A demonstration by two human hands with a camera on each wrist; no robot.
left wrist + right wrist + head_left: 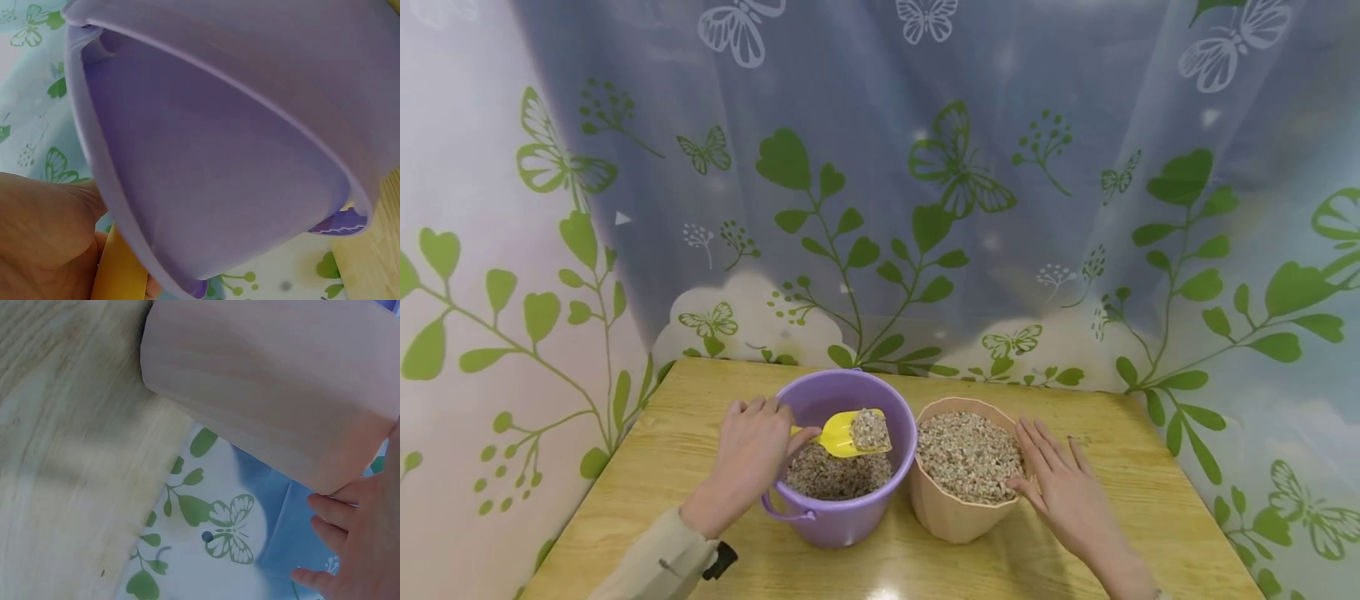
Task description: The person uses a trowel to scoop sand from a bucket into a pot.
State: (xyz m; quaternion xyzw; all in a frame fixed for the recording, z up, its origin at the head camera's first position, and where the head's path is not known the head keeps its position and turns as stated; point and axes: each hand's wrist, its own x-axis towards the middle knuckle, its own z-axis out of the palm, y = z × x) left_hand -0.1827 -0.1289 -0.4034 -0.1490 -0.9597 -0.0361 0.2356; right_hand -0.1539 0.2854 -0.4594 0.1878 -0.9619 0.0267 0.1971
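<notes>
My left hand (751,450) grips the handle of a yellow toy shovel (837,435) above the mouth of a purple bucket (850,527). A small heap of coarse gravel (869,432) lies in the shovel's blade, and more gravel (831,475) covers the bottom of the bucket. The left wrist view shows the yellow handle (122,265) in the hand, by the bucket's rim. To the right stands a peach-coloured pot (955,517), filled nearly to its rim with the same gravel. My right hand (1067,496), fingers extended, rests against the pot's right rim.
Both containers stand side by side on a light wooden table (647,467). The bucket's purple handle (786,512) hangs down at its front left. A curtain (880,250) printed with leaves and butterflies borders the table behind and at both sides.
</notes>
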